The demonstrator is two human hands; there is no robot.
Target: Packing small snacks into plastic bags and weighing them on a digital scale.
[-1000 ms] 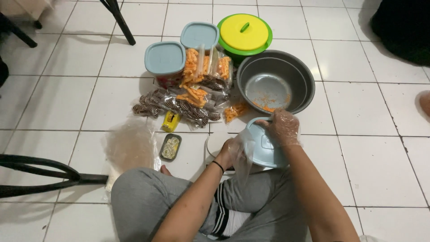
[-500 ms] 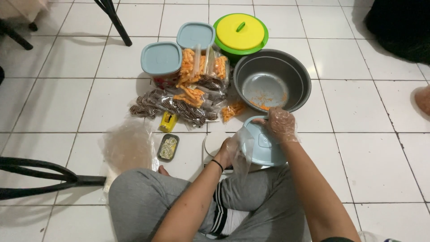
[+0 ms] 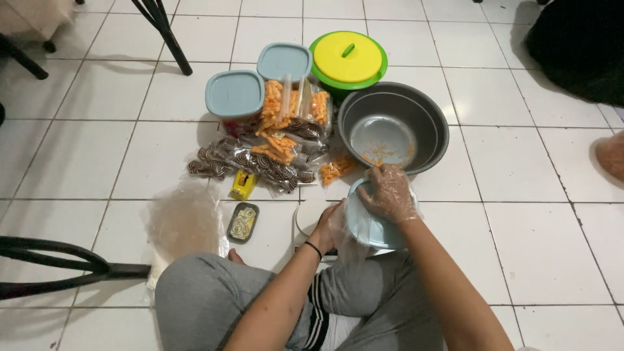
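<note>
**Lid tipped up between two hands, above the lap**

The pale blue lid (image 3: 372,224) stands tilted on edge, its long axis running toward the grey basin (image 3: 394,127) just beyond. The gloved right hand (image 3: 387,193) clasps its upper rim; the left hand (image 3: 327,224), beside it, grips a clear plastic bag (image 3: 344,234). Judged step: handling the lid; next needs a steady grip. Snack packets (image 3: 273,149) lie left, on the floor.
</note>
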